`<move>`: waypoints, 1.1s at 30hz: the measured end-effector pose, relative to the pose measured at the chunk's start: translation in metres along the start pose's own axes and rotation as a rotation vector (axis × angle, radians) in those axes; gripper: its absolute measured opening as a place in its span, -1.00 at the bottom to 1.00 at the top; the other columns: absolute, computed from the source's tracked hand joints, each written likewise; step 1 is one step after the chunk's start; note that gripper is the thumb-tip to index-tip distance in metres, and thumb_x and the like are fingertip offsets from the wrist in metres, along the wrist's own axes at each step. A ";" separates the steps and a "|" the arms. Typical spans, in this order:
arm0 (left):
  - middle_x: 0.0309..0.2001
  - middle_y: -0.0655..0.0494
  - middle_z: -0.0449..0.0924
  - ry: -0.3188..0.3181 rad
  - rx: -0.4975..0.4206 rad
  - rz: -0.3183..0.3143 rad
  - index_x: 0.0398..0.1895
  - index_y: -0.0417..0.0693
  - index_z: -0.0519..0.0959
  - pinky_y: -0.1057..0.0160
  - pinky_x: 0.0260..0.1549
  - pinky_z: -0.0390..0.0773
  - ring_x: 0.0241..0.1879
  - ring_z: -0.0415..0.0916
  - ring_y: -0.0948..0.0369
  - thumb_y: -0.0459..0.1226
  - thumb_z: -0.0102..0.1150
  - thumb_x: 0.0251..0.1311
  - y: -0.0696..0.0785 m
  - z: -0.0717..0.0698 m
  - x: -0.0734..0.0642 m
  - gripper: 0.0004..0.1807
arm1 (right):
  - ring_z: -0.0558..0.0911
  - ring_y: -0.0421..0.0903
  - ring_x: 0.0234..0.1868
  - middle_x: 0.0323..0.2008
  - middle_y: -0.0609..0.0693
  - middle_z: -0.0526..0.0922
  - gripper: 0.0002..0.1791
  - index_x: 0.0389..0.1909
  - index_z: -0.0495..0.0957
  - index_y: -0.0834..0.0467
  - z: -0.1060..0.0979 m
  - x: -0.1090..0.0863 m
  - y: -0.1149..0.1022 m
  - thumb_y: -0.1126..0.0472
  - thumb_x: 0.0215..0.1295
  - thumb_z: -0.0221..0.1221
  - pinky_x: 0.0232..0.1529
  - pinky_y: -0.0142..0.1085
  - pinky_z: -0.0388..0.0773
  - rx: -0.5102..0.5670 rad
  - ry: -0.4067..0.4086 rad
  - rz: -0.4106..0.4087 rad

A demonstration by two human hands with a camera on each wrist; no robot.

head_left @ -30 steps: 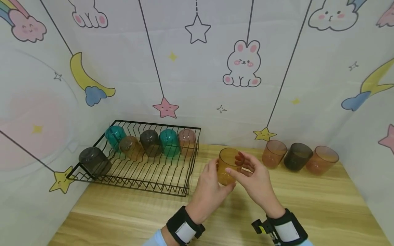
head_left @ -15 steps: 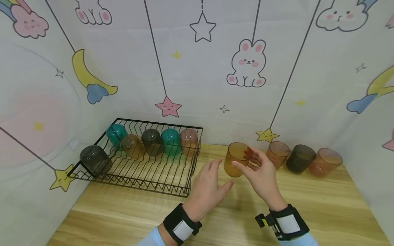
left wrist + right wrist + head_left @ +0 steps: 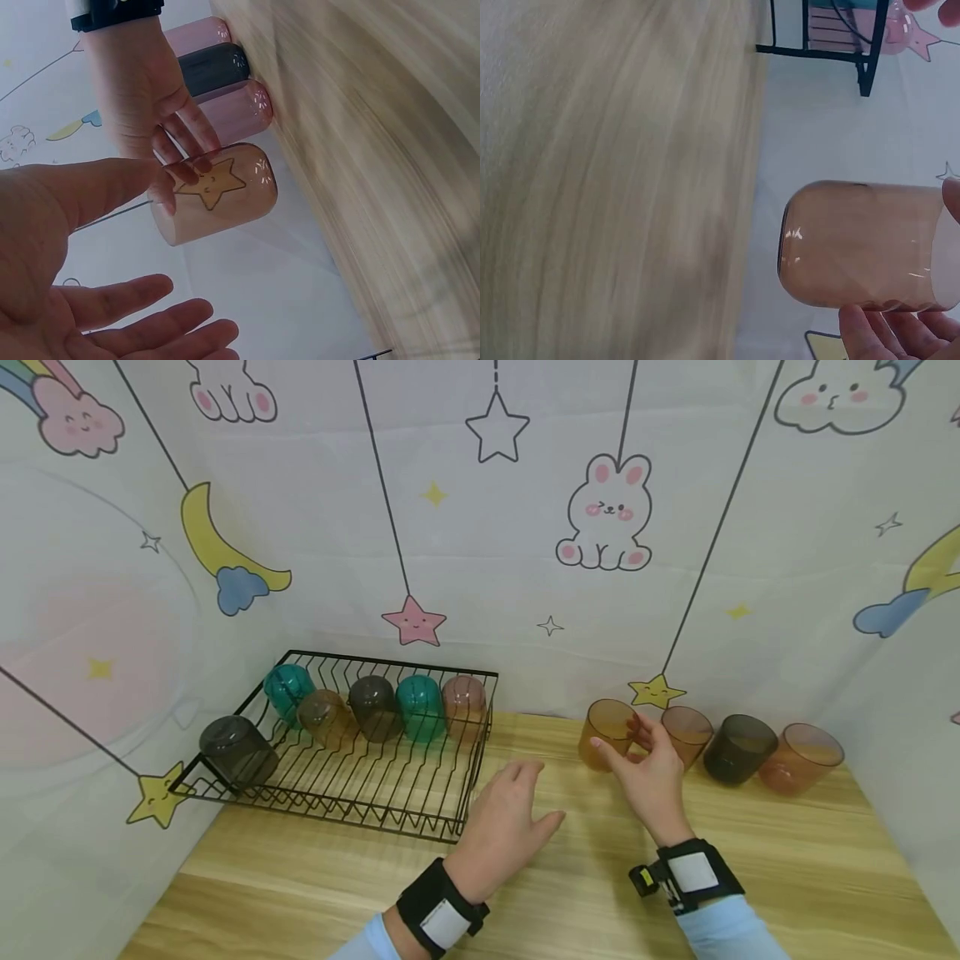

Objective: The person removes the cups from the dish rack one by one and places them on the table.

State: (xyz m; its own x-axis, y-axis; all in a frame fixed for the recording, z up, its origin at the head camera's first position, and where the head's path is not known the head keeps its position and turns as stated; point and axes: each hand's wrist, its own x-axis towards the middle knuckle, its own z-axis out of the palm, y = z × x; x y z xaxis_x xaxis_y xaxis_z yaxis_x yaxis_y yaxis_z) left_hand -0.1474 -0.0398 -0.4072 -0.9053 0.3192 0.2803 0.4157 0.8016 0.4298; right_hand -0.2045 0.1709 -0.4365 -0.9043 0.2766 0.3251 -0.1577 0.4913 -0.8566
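Observation:
My right hand holds an amber see-through cup, thumb on the near side and fingers on the far side near its mouth. The cup is upright, mouth up; in the right wrist view wall shows between the base of the cup and the tabletop, so it hangs just above the wood. Close on its right stands a pinkish-brown cup. My left hand is spread in the air between the rack and the cup, touching nothing; the left wrist view shows its fingers apart from the cup.
A black wire rack at the left bears several upside-down cups, including a dark grey cup at its left corner. Farther right stand a dark grey cup and an orange-pink cup. A printed cloth wall rises behind the wooden table.
Both hands held the amber cup a second ago. The left hand has let go and stayed back. The right hand has carried the cup right and away, close to the row of cups.

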 end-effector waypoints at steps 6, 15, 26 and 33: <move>0.09 0.00 0.44 -0.034 0.014 -0.003 0.21 -0.09 0.37 0.18 -0.04 0.43 0.03 0.41 0.13 0.10 0.25 0.04 0.000 0.003 0.000 -0.27 | 0.42 -0.07 0.07 0.09 0.00 0.45 -0.09 0.27 0.26 0.15 0.007 0.007 0.017 -0.18 -0.06 0.36 -0.05 -0.12 0.46 -0.024 0.049 0.020; 0.08 0.00 0.44 -0.060 0.050 0.013 0.19 -0.11 0.38 0.17 -0.02 0.42 0.05 0.39 0.13 0.09 0.26 0.04 -0.002 0.007 0.001 -0.28 | 0.43 -0.01 0.07 0.10 0.09 0.44 -0.10 0.27 0.25 0.18 0.011 0.012 0.030 -0.15 -0.06 0.36 -0.04 -0.09 0.45 -0.044 0.098 0.044; 0.04 0.02 0.46 -0.056 0.085 0.049 0.15 -0.10 0.42 0.18 -0.01 0.41 0.04 0.39 0.15 0.09 0.28 0.01 -0.002 0.010 0.003 -0.31 | 0.43 0.02 0.09 0.11 0.12 0.43 -0.10 0.26 0.25 0.21 0.011 0.013 0.038 -0.15 -0.04 0.35 0.04 -0.15 0.39 -0.084 0.092 0.074; 0.07 0.03 0.45 -0.065 0.097 0.052 0.16 -0.08 0.42 0.16 0.05 0.36 0.09 0.36 0.14 0.10 0.25 0.04 0.000 0.004 0.002 -0.32 | 0.43 0.03 0.09 0.11 0.13 0.44 -0.07 0.29 0.23 0.22 0.010 0.014 0.039 -0.20 -0.02 0.33 0.04 -0.14 0.38 -0.108 0.091 0.085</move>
State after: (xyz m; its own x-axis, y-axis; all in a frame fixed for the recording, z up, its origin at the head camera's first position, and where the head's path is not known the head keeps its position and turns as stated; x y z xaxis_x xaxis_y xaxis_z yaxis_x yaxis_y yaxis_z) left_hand -0.1497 -0.0374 -0.4099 -0.8879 0.3910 0.2422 0.4544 0.8275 0.3298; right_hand -0.2271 0.1859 -0.4697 -0.8720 0.3927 0.2922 -0.0335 0.5477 -0.8360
